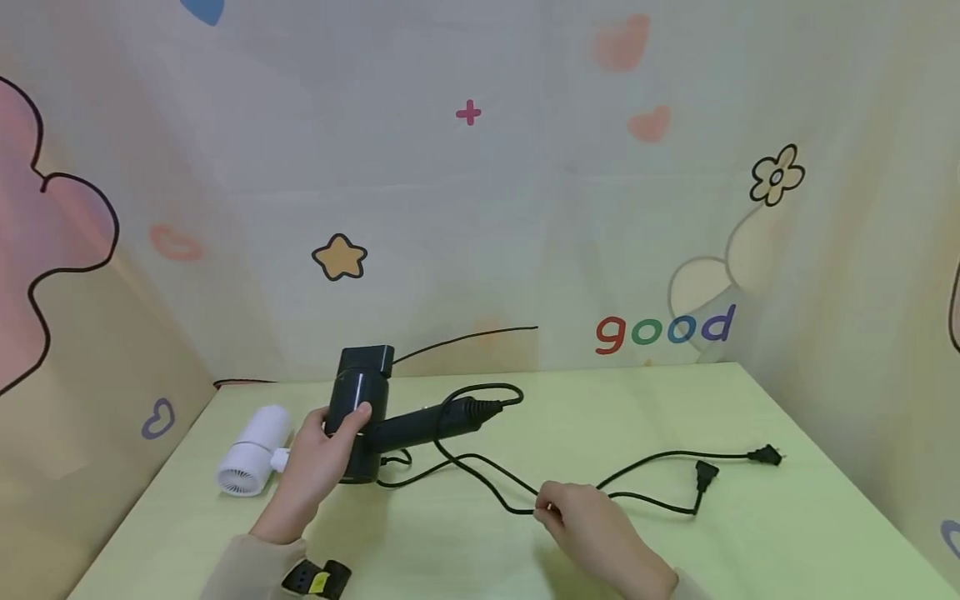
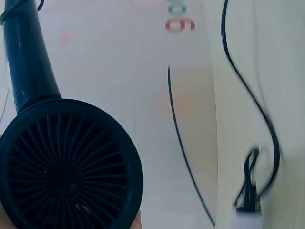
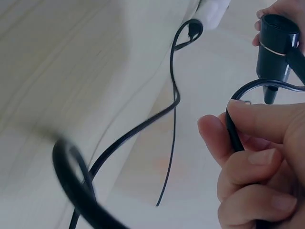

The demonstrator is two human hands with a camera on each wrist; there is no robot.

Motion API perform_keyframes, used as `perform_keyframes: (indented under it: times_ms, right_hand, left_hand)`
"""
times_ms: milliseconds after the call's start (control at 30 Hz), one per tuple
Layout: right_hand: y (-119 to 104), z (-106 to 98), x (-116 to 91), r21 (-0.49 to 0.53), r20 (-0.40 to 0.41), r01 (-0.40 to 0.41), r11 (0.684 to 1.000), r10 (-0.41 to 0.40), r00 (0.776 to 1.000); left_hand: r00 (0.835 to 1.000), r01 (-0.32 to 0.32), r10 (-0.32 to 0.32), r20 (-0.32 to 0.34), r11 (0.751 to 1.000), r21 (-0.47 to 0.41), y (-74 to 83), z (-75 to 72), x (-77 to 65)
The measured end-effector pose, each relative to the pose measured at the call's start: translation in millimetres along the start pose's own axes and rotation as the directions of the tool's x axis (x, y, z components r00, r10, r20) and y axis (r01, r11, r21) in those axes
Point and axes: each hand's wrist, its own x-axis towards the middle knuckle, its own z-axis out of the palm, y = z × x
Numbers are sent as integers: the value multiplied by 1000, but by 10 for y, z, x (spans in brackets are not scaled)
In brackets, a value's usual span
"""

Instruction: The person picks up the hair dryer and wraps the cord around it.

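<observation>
A black hair dryer (image 1: pixel 422 427) is tilted above the table in my left hand (image 1: pixel 318 462), which grips it round the barrel. Its handle points right. In the left wrist view the round vented end (image 2: pixel 66 176) of the dryer fills the lower left. My right hand (image 1: pixel 596 529) pinches the dryer's black cord (image 3: pixel 231 129) between thumb and forefinger, the other fingers curled below. On the table at the left lies a white hair dryer (image 1: pixel 255 454), partly hidden behind my left hand. Its black cord (image 1: pixel 495 467) runs right, passing by my right hand.
Two black plugs, an outer one (image 1: pixel 767 454) and an inner one (image 1: pixel 707 475), are at the right of the pale green table (image 1: pixel 750 550). A printed cloth (image 1: pixel 480 250) hangs behind the table. A black band (image 1: pixel 318 578) circles my left wrist.
</observation>
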Motion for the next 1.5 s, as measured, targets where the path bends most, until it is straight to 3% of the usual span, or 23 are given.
perform_keyframes:
  times_ms: [300, 700, 1000, 1233, 1500]
  right_hand:
    - [211, -47, -1, -19, 40, -138, 990, 139, 989]
    - [372, -32, 138, -64, 88, -275, 959, 280, 956]
    - [512, -40, 343, -90, 129, -233, 968, 244, 961]
    - [688, -160, 484, -70, 105, -243, 967, 250, 963]
    - [724, -255, 654, -79, 74, -222, 972, 228, 971]
  left_hand:
    - [998, -55, 58, 30, 994, -93, 169, 287, -71]
    - [998, -39, 46, 45, 989, -140, 224, 375, -118]
    - [994, -29, 46, 98, 984, -176, 199, 389, -167]
    - [987, -41, 66, 143, 984, -176, 155, 334, -203]
    - [975, -41, 87, 206, 976, -214, 95, 360, -226]
